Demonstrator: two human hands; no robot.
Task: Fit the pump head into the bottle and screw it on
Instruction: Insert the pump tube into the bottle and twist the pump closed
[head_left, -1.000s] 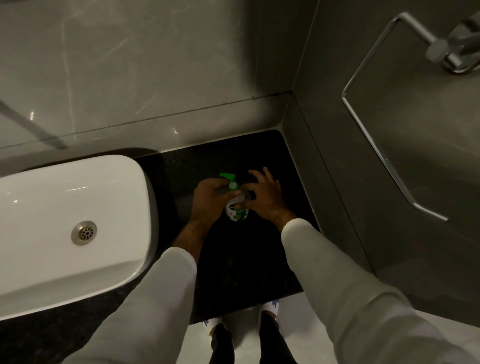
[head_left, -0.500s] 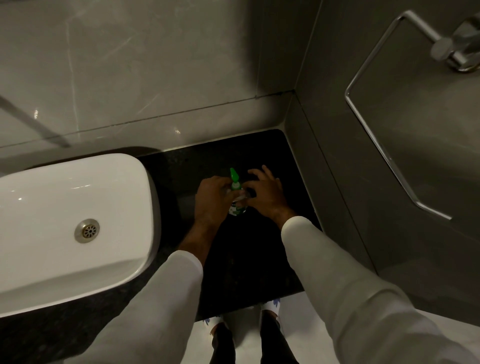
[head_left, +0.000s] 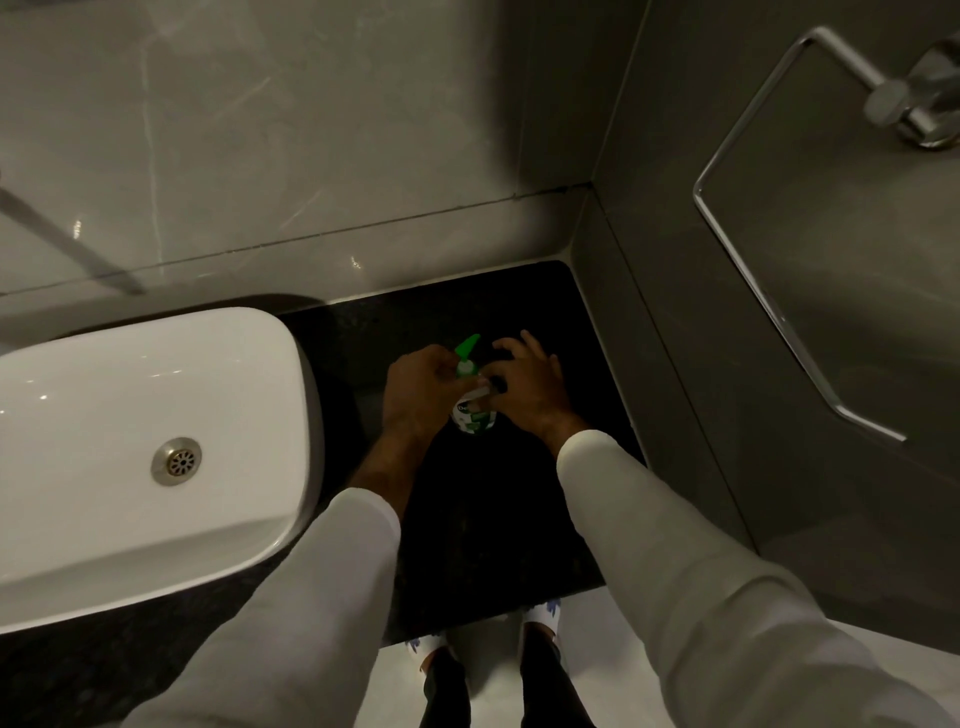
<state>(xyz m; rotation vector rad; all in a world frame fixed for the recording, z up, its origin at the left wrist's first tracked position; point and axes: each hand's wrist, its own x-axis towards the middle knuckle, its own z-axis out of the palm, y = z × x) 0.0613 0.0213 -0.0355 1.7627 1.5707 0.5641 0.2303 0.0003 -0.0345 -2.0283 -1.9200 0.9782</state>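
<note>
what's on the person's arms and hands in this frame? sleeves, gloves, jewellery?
Both arms wear long, plain, light grey-white sleeves: left sleeve, right sleeve. The cuffs stop short of the wrists, the left one pushed further up the forearm. The left hand and right hand are bare: no gloves. No watch, ring or markings are visible in this dim view.

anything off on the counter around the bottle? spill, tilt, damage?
Nothing stands out. The bottle stands on the dark countertop between the left hand and right hand, with the green pump head seated in its neck. No spill is visible, though the counter is dim. The sink looks clean.
</note>
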